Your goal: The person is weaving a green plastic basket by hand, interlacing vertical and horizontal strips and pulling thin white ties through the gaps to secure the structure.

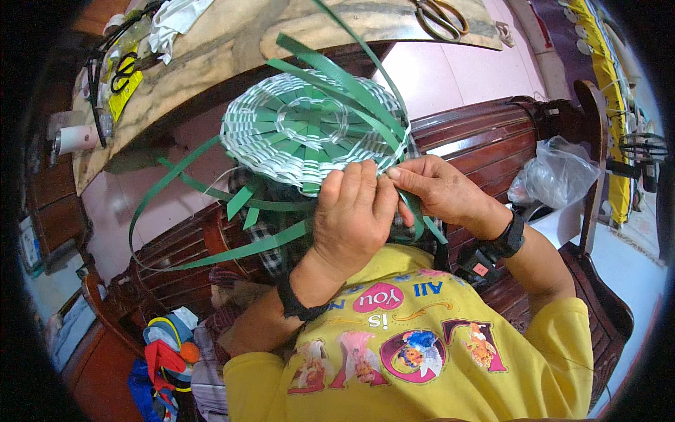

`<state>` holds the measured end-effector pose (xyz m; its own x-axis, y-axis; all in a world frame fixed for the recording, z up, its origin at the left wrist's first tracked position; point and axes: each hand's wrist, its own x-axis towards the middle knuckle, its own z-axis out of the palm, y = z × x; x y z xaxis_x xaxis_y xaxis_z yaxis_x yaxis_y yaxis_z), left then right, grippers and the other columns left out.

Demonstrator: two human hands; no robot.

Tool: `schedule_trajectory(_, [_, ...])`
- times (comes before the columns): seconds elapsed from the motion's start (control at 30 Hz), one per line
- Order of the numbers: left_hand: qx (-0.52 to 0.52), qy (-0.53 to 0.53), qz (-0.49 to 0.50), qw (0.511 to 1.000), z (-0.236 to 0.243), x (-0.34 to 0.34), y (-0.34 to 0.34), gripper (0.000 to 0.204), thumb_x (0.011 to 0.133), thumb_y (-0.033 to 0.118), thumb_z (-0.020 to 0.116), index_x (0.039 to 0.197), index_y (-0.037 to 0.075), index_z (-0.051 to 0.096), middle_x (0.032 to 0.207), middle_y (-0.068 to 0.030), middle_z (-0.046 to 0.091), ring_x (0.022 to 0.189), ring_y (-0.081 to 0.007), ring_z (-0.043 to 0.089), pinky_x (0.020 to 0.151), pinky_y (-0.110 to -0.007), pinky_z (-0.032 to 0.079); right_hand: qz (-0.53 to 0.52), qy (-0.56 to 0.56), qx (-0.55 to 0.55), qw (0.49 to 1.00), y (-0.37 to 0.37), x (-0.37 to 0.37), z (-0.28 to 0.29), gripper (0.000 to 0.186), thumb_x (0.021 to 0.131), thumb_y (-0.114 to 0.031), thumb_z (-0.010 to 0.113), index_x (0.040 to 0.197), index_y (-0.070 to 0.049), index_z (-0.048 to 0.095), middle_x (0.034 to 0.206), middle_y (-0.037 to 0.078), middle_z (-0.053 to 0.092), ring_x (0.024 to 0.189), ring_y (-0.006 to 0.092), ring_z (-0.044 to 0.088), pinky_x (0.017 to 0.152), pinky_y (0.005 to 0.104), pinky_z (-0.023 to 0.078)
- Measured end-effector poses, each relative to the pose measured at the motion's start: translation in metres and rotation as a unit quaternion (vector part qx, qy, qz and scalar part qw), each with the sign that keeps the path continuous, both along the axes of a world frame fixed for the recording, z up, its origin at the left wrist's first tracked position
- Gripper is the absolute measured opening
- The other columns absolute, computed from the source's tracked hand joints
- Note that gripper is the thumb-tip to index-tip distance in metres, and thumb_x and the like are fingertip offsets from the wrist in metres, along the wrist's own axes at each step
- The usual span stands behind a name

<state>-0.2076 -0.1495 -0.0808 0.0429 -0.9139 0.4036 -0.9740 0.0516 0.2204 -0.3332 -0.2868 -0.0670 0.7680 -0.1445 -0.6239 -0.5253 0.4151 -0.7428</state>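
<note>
A round woven piece (274,119) of green and white plastic strips rests over my lap on dark checked cloth (271,239), with long loose green strips (267,240) looping left and rising over its back. My left hand (355,218) is closed on the near rim, fingertips pressed on the weave. Just to its right, my right hand (450,197) pinches at the rim and a green strip, thumb next to my left forefinger; what lies between the fingertips is partly hidden.
A marble-patterned table (232,32) holds large scissors (441,21), black-handled scissors (123,74) and white cloth (172,24). I am on a dark wooden bench (478,133), with a plastic bag (552,172) at right and colourful items (165,352) at lower left.
</note>
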Motion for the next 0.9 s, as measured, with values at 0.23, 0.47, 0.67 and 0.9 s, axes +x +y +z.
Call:
schedule_trajectory(0.23, [-0.009,0.025,0.024,0.999,0.005,0.010,0.002,0.025,0.078,0.015,0.060,0.100,0.003,0.062,0.110,-0.0148,0.062,0.103,-0.0281,0.058,0.095,-0.042,0.039,-0.006,0.013,-0.009,1.000,0.014,-0.016,0.021,0.042,0.102,-0.040,0.048,0.084,-0.006,0.066,0.067,-0.002,0.063,0.049,0.0025,0.040,0.045,0.0205,0.031])
schedule_trajectory(0.47, [-0.013,0.036,0.038,0.999,0.003,0.005,-0.001,0.022,0.076,0.009,0.067,0.098,0.005,0.066,0.109,-0.0111,0.062,0.102,-0.0284,0.058,0.091,-0.043,0.042,-0.003,-0.015,-0.024,1.000,0.015,-0.033,0.014,0.044,0.103,-0.039,0.046,0.077,-0.009,0.065,0.063,-0.005,0.061,0.052,0.0023,0.039,0.048,0.0199,0.033])
schedule_trajectory(0.67, [-0.033,0.033,0.036,0.998,0.001,-0.002,-0.001,0.021,0.076,0.008,0.069,0.097,0.005,0.065,0.107,-0.0105,0.062,0.100,-0.0283,0.059,0.089,-0.044,0.042,-0.005,0.027,-0.060,0.998,-0.004,-0.002,0.011,0.044,0.102,-0.035,0.049,0.069,-0.008,0.063,0.059,-0.004,0.057,0.051,0.0035,0.037,0.047,0.0223,0.030])
schedule_trajectory(0.9, [-0.037,0.025,0.056,0.997,-0.001,0.003,-0.005,0.028,0.078,0.011,0.065,0.105,0.008,0.065,0.105,-0.0090,0.061,0.098,-0.0264,0.058,0.089,-0.042,0.041,-0.062,-0.045,-0.117,0.990,0.006,0.001,-0.014,0.046,0.101,-0.037,0.051,0.075,-0.002,0.066,0.062,-0.002,0.057,0.058,0.0050,0.045,0.052,0.0255,0.038])
